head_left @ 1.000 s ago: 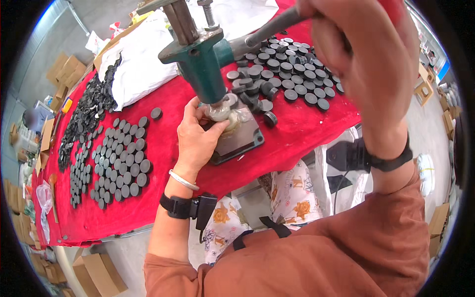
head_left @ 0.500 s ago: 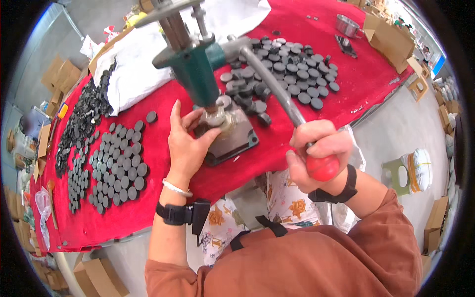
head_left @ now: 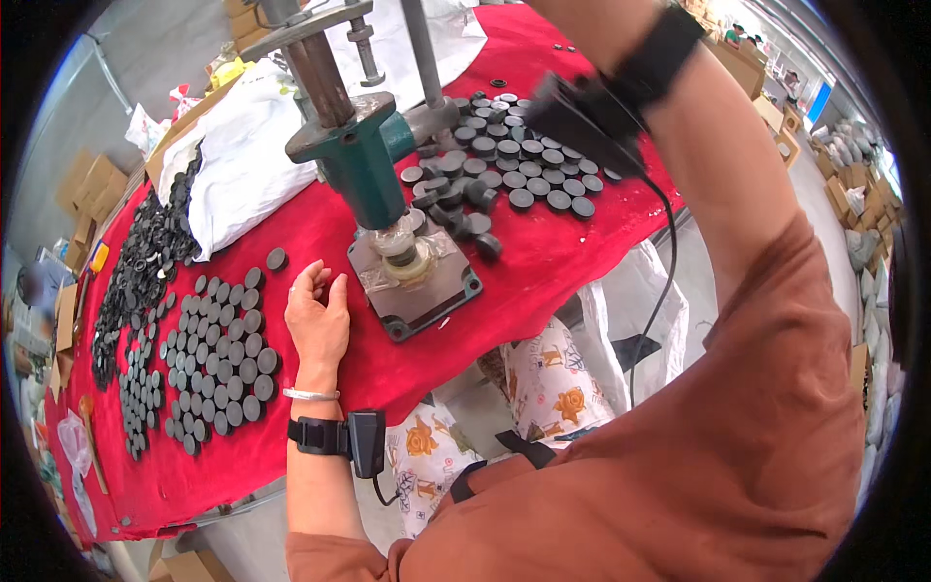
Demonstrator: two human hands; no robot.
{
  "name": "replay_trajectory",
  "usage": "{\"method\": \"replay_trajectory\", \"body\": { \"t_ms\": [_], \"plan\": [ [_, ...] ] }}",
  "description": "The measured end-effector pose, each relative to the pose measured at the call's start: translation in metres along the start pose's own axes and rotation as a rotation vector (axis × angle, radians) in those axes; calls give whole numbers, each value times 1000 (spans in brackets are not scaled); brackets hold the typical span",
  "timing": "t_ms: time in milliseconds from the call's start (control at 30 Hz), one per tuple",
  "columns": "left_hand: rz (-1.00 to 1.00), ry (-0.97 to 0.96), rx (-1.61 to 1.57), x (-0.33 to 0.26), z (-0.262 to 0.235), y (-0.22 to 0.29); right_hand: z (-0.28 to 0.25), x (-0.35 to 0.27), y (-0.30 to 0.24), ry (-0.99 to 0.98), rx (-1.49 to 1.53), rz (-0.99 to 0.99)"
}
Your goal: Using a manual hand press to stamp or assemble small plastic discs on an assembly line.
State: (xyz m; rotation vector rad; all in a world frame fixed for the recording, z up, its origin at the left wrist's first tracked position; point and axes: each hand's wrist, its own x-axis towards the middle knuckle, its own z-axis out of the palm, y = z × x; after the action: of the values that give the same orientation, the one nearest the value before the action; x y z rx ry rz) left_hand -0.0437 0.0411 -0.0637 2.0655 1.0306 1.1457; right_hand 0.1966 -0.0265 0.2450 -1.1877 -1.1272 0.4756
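Observation:
My left hand is just left of the press base, over the red cloth, its thumb apart from loosely bent fingers and nothing visible in it. A green hand press stands on the table. Under its ram is a pale, translucent round nest, with a dark round piece between the two. The grey lever rises steeply past the top edge. My right forearm reaches up there too; the hand itself is out of the picture, so its hold is hidden.
Rows of dark round caps lie left of my hand. Beyond them is a heap of small black parts beside a white sack. More grey-black discs are spread right of the press. A cable hangs from my right wrist.
The lever has swung from slanting down towards me to nearly upright. My right hand, earlier gripping its red knob, has gone up out of view. My left hand has drawn leftward off the nest.

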Motion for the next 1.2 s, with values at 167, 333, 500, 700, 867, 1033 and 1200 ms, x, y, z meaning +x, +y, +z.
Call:
{"method": "replay_trajectory", "body": {
  "t_ms": [167, 333, 500, 700, 867, 1033, 1200],
  "plan": [
    [-35, 7, -6, -1, 2, 7, -22, 49, 41, -439, 231, -8],
    [-17, 13, 32, -1, 3, 13, -67, -62, 116, 310, -545, -220],
    [59, -15, 244, -2, 3, 18, -32, -127, 197, -490, -796, -275],
    [58, -39, 254, -2, 1, 19, 9, -102, 221, -874, -796, -516],
    [48, -67, 207, -3, 2, 17, -12, -94, 227, -858, -935, -607],
    [60, -89, 231, -4, 1, 25, -58, -87, 248, -701, -1231, -528],
    [333, -80, 152, -6, -1, 40, -81, -70, 248, -574, -1587, -360]
  ]
}}
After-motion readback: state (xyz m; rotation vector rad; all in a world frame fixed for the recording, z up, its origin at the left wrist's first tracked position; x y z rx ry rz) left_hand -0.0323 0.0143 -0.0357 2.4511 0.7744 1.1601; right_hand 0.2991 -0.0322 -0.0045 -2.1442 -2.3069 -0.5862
